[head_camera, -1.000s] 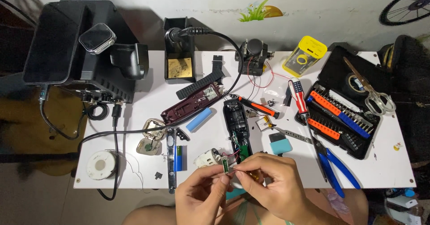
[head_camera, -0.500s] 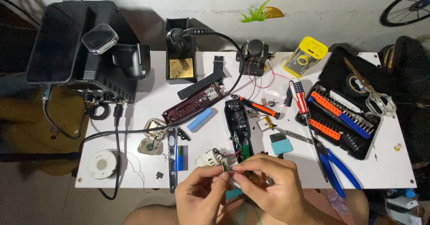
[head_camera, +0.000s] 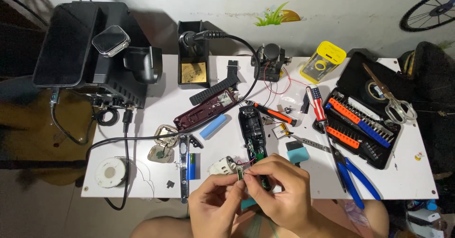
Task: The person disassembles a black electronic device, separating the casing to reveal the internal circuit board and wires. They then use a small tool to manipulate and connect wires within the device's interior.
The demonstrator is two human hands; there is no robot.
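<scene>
Both hands meet at the table's near edge. My left hand [head_camera: 215,204] and my right hand [head_camera: 279,190] pinch a small metal-framed part [head_camera: 241,176] between their fingertips. Thin red and black wires run from it to the open black clipper body [head_camera: 252,133] with its green circuit board, lying just behind my right hand. A small white motor piece [head_camera: 222,165] sits beside my left fingers.
A maroon clipper shell [head_camera: 204,108], blue battery cell [head_camera: 213,126], orange-handled screwdriver [head_camera: 275,114], blue pliers [head_camera: 353,178], bit set case [head_camera: 362,124] with scissors [head_camera: 391,100], solder spool [head_camera: 110,171], soldering iron stand [head_camera: 193,67] and a black station [head_camera: 95,67] crowd the white table [head_camera: 412,171].
My hands have stayed together at the near edge, fingers shifting slightly on the small part. Nothing else on the table has moved.
</scene>
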